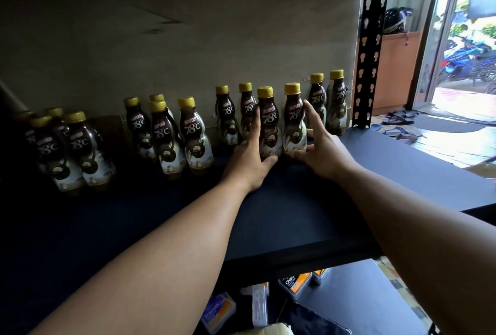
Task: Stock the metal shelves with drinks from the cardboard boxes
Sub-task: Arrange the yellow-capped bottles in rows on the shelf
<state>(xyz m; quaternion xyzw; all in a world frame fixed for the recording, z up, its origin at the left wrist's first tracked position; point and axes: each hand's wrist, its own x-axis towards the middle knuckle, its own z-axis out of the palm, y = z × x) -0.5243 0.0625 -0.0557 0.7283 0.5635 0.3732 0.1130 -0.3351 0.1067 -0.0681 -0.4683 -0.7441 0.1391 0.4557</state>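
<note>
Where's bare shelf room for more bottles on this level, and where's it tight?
Free: the front strip of the shelf ahead of all bottles, widest at the right end near the upright post; also the gap between the left cluster and middle cluster. Tight: the back-right row, where the left hand and right hand flank two bottles.

"KOPIKO" and "78°C" are printed in pale letters on the dark labels of the yellow-capped bottles ranged along the shelf. On the lower shelf, "Smooth" can be read on a blue-and-orange pack, and the cut-off letters "Charc" on a dark pack.
</note>
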